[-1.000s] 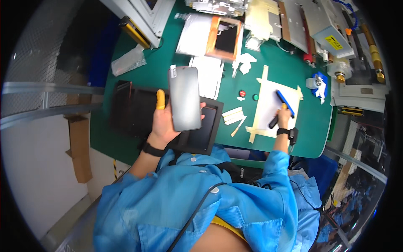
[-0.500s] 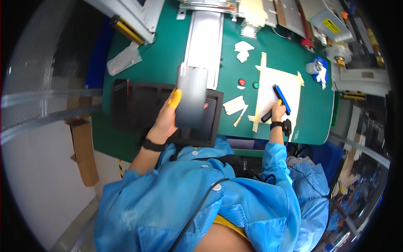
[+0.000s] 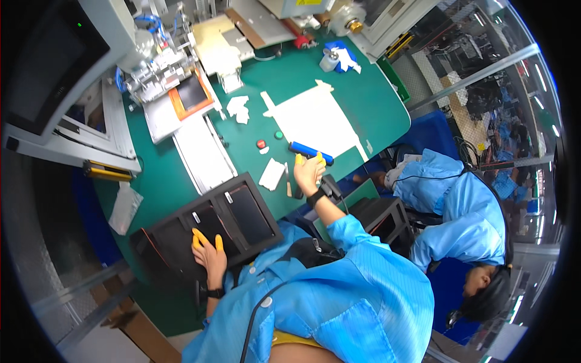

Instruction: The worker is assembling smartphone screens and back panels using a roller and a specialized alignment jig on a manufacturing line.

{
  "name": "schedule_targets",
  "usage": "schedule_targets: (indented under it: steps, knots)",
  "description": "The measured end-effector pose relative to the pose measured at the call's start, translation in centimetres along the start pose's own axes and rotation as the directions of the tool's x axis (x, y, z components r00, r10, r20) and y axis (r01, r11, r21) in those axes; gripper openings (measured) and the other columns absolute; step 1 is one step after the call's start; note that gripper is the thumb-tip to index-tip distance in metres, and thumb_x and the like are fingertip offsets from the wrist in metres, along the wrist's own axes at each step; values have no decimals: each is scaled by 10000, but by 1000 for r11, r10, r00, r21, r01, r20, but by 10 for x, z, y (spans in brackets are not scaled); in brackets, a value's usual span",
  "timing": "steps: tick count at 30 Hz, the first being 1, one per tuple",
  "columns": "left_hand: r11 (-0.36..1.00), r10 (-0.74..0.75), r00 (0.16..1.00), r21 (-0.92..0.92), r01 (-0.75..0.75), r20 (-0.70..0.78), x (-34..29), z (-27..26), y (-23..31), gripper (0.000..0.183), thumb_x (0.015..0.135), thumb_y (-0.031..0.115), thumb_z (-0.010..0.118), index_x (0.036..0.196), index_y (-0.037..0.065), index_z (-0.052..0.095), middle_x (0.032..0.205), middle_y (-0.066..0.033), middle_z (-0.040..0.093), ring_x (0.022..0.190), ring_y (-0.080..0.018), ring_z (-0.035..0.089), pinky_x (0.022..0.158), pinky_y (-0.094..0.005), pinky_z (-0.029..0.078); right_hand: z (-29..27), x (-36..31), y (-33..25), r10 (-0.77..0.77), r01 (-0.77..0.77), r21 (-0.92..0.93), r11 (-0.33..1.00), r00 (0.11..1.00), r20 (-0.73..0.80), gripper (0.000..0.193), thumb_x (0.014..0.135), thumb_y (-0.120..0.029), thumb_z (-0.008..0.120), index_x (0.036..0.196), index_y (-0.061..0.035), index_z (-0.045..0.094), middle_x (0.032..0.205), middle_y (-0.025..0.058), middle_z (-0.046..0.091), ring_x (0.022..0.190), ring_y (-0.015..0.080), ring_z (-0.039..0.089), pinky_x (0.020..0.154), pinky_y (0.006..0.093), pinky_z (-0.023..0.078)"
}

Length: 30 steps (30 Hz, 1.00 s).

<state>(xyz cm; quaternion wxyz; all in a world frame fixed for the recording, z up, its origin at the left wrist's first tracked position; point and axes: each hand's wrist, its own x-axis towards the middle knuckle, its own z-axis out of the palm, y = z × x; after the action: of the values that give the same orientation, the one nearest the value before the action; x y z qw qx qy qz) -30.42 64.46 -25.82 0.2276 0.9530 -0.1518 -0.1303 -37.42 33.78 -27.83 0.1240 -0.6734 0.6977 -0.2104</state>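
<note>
My left hand point(image 3: 210, 259), with yellow finger cots, is over a black compartment tray point(image 3: 247, 183) near the table's front edge. Its fingers are apart, and they reach the lower part of a dark, phone-shaped panel point(image 3: 213, 222) lying in a middle slot. A second dark panel point(image 3: 249, 212) fills the slot to its right. My right hand point(image 3: 310, 175), also in yellow finger cots, grips a blue roller point(image 3: 311, 153) with a dark handle. The roller is over the near edge of a white sheet point(image 3: 315, 121) taped to the green table.
A metal fixture with an orange-framed dark panel point(image 3: 192, 95) stands at the back left beside a monitor point(image 3: 54, 60). Red point(image 3: 261, 144) and green point(image 3: 278, 135) buttons lie mid-table near a white pad point(image 3: 272, 174). Another person in blue point(image 3: 466, 206) is at the right.
The panel that my left hand held up now lies in the tray, and the fingers have spread. My right hand still holds the roller, now nearer the sheet's edge. The view has turned.
</note>
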Motion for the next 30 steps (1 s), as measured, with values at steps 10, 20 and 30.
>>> schedule_targets:
  steps: [10,20,30]
  knots:
    - [694,-712,614,-470,545,-341,-35,-55,-199,537,822,264,537,1275,82,314,1226,-178,387,1068,-340,453,792,-458,437,-33,-190,-119,-850,343,841,418,-178,495,170,724,-116,528,856,-32,596,778,181,605,736,327,597,649,381,487]
    - [276,-774,630,-864,422,61,-38,-60,-193,377,845,62,364,1214,96,296,1124,-116,440,958,-244,525,696,-406,510,63,-406,-130,-612,606,431,668,118,782,197,725,-137,530,840,20,562,906,256,545,867,357,564,749,419,467]
    - [638,-756,573,-554,535,-317,-11,-56,-207,413,750,113,567,1133,3,459,1040,-151,525,907,-276,513,795,-359,415,33,-377,-135,-587,52,625,779,413,697,120,765,-35,528,831,-34,429,728,200,519,701,367,533,597,414,422]
